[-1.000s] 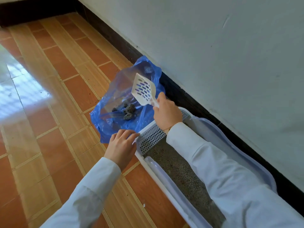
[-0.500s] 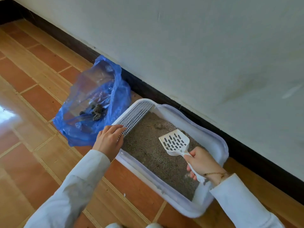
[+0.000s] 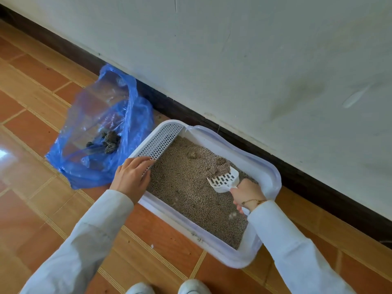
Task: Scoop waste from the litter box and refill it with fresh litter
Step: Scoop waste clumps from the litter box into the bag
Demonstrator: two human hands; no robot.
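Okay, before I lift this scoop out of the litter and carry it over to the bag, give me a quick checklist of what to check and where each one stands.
1. Right hand grips the scoop handle: ok.
2. Clump sits on the scoop blade: ok, a mound rests at its front edge.
3. Loose litter sifted out through the slots: not ok, the blade is in the litter.
4. Left hand steadies the litter box at the grated end: ok.
5. Blue bag mouth open beside the box: ok, earlier waste shows inside.
6. Other clumps left: cannot tell; one lump lies nearby.

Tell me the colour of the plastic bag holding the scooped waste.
Translucent blue plastic bag, crumpled on the floor beside the litter box; seen in the head view.
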